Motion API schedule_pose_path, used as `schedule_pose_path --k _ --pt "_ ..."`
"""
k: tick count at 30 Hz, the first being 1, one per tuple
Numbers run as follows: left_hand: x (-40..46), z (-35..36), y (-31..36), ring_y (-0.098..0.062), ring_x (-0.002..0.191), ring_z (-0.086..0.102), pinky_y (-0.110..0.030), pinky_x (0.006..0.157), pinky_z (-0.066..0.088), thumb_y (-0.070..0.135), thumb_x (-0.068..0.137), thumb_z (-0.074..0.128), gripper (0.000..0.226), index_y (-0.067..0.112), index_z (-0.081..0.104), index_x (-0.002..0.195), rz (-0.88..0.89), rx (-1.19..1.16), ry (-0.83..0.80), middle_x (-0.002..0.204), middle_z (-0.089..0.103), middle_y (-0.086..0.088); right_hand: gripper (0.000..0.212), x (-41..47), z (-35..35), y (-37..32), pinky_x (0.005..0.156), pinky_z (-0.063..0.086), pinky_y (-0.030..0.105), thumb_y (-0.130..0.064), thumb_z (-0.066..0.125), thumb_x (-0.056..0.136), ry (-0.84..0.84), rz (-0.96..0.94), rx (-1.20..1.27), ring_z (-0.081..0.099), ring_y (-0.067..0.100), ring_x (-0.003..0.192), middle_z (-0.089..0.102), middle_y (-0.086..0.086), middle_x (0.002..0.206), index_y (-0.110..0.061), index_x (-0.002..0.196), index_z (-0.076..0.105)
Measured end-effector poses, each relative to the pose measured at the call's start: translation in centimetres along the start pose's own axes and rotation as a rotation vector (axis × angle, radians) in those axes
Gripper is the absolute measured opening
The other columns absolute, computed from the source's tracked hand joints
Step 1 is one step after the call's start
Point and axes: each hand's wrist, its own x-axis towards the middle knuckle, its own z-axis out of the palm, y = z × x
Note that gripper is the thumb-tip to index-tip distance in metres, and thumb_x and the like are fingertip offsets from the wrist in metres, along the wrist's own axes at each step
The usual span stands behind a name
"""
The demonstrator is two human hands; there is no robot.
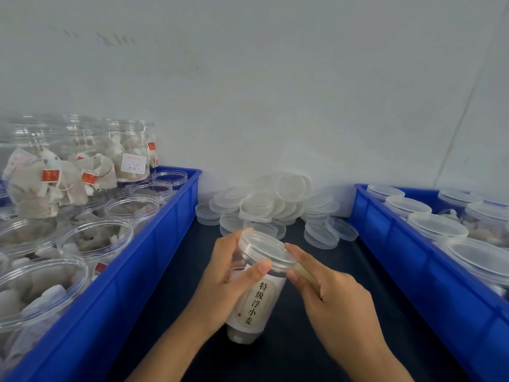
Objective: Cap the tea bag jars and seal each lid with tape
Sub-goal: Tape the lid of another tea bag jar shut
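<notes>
The left hand point(228, 282) has its grip wrapped round a labelled jar point(254, 304) standing tilted on the dark desk point(165, 312), thumb against the clear lid point(264, 250) on top. The right hand point(330, 296) pinches a strip of tape point(303, 272) at the lid's rim. Beyond the grip lies a heap of loose lids point(275, 208), with blue bins point(154, 260) of jars on either side.

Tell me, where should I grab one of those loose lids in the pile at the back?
Probably by its rim, coming from above. Each loose lid is a flat, shallow disc, so thumb and fingers pinching across opposite edges should hold it. The ones at the near edge of the pile lie alone on the dark table, so nothing needs shifting first.
</notes>
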Motion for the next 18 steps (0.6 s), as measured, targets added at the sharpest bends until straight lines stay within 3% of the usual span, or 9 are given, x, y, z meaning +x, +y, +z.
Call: schedule_pose_path --k 2,4,7,9,12,15,18 --pt "-0.2 0.5 0.2 0.009 0.117 0.051 -0.011 0.092 0.043 0.069 0.069 0.057 0.061 0.059 0.039 0.127 0.033 0.062 0.065 0.126 0.047 0.024 0.047 -0.1 0.4 -0.1 0.059 0.042 0.017 -0.057 0.029 0.094 0.033 -0.003 -0.024 0.051 0.003 0.063 0.046 -0.014 0.065 -0.059 0.141 0.02" --pt "-0.4 1.0 0.2 0.011 0.118 0.049 -0.004 0.089 0.041 0.069 0.07 0.057 0.068 0.054 0.032 0.132 0.068 0.097 0.11 0.128 0.047 0.024 0.048 -0.3 0.7 -0.4 0.059 0.044 0.019 -0.056 0.029 0.095 0.06 0.001 -0.029 0.052 0.004 0.065 0.047 -0.015 0.067 -0.058 0.142 0.019" --pt "-0.5 1.1 0.3 0.007 0.112 0.055 -0.007 0.086 0.044 0.065 0.057 0.076 0.077 0.054 0.038 0.123 0.11 0.159 0.136 0.119 0.056 0.025 0.049 -0.6 1.0 -1.0 0.057 0.038 0.016 -0.05 0.032 0.095 0.111 -0.048 -0.046 0.051 0.002 0.066 0.051 -0.018 0.074 -0.055 0.143 0.024" --pt "-0.2 0.7 0.2 0.005 0.106 0.058 -0.01 0.081 0.047 0.061 0.046 0.083 0.084 0.049 0.041 0.118 0.098 0.15 0.163 0.113 0.058 0.027 0.051 -0.9 1.2 -1.4 0.06 0.04 0.016 -0.043 0.035 0.096 0.114 -0.086 -0.031 0.055 0.003 0.074 0.059 -0.019 0.088 -0.052 0.145 0.022" --pt "0.3 0.0 -0.1 0.007 0.101 0.059 -0.008 0.076 0.048 0.057 0.039 0.084 0.087 0.041 0.043 0.114 0.06 0.106 0.232 0.107 0.057 0.03 0.057 -0.9 1.6 -1.9 0.076 0.049 0.018 -0.037 0.036 0.099 0.057 -0.121 0.024 0.06 0.006 0.098 0.059 -0.016 0.117 -0.047 0.149 0.009" --pt "0.6 -0.8 -0.7 0.006 0.097 0.062 -0.013 0.075 0.05 0.053 0.036 0.085 0.088 0.036 0.046 0.113 0.01 0.027 0.281 0.104 0.061 0.026 0.051 -0.8 1.3 -2.2 0.067 0.042 0.012 -0.047 0.034 0.098 0.011 -0.036 0.131 0.057 -0.001 0.089 0.058 -0.022 0.106 -0.049 0.143 0.012" --pt "0.8 -1.6 -1.0 0.001 0.096 0.064 -0.015 0.072 0.052 0.049 0.036 0.085 0.087 0.033 0.049 0.114 -0.024 -0.039 0.259 0.104 0.065 0.021 0.043 -0.8 0.7 -2.4 0.063 0.04 0.016 -0.057 0.03 0.094 -0.053 -0.009 0.138 0.058 0.003 0.074 0.06 -0.014 0.087 -0.048 0.133 0.013"
